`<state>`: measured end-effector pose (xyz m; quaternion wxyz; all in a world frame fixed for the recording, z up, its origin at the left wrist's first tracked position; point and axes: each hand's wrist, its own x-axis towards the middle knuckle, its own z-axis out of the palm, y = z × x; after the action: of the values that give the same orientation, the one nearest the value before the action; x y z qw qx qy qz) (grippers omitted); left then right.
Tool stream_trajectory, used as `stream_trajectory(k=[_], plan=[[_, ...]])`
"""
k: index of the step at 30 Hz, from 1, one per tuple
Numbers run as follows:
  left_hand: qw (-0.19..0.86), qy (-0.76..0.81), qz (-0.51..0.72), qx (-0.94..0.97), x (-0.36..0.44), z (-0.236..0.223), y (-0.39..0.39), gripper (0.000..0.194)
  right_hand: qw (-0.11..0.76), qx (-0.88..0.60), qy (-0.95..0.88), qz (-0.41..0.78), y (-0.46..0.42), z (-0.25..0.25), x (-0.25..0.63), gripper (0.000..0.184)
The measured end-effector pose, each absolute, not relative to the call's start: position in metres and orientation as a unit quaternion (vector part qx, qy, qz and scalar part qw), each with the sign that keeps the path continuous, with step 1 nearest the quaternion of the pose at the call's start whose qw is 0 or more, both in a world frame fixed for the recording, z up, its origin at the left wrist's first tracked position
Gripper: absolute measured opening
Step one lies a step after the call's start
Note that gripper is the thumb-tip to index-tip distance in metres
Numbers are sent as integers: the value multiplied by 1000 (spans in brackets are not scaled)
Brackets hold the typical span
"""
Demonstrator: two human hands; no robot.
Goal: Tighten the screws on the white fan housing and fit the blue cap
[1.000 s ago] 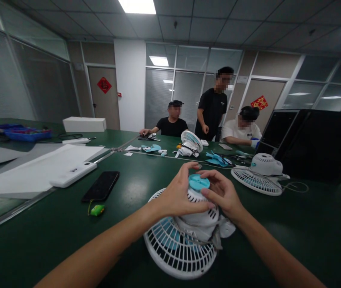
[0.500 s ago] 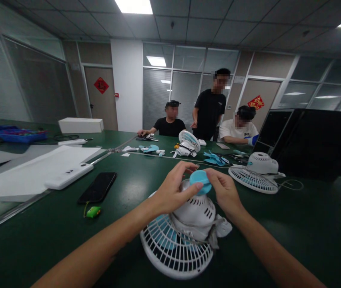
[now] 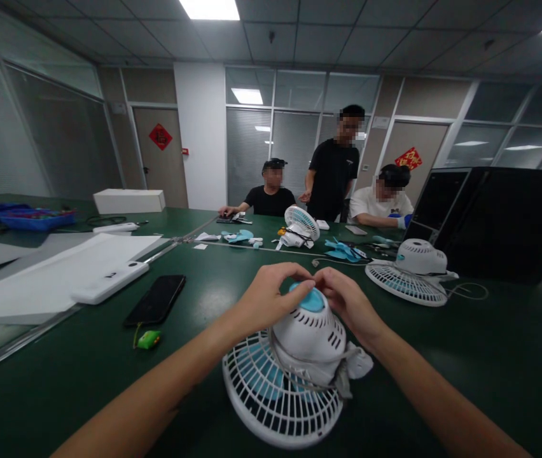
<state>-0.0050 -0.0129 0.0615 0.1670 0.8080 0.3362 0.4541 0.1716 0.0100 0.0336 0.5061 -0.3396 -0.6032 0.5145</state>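
Observation:
A white fan [image 3: 310, 346] with light blue blades lies grille [image 3: 283, 407] down in front of me. Its rounded, slotted housing points up. The round light blue knob [image 3: 310, 299] sits at the top of that housing. My left hand [image 3: 275, 296] is curled over the knob, thumb pressing on its face and fingers behind it. From the far right side, the bent fingers of my right hand [image 3: 345, 299] meet the knob's edge, their tips partly hidden. A grey-white cord [image 3: 294, 372] is wrapped around the fan below the housing.
Another white fan [image 3: 411, 273] lies at right beside a large black box [image 3: 500, 222]. A third fan [image 3: 299, 226] and blue parts [image 3: 342, 249] are farther back. A black phone [image 3: 155, 300] and white device [image 3: 111, 282] lie left. Several people sit or stand across the table.
Both hands have brought the blue knob down from a tilted position above the housing onto its top. My fingers have drawn closer together around its far edge.

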Motion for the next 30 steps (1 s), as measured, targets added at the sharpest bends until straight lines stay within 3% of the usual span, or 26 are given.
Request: stream_trajectory(k=[7, 12, 22, 26, 30], plan=[[214, 354, 492, 766, 3, 58, -15, 18, 506, -258, -635, 525, 17, 16, 181, 53], [301, 348, 495, 737, 3, 58, -12, 25, 431, -207, -706, 523, 7, 11, 188, 59], [229, 363, 435, 792, -2, 69, -19, 22, 421, -197, -716, 521, 3, 11, 187, 56], [168, 361, 457, 795, 0, 69, -21, 18, 420, -205, -720, 513, 3, 9, 187, 55], [194, 335, 499, 775, 4, 63, -19, 19, 416, -214, -725, 505, 3, 10, 188, 53]])
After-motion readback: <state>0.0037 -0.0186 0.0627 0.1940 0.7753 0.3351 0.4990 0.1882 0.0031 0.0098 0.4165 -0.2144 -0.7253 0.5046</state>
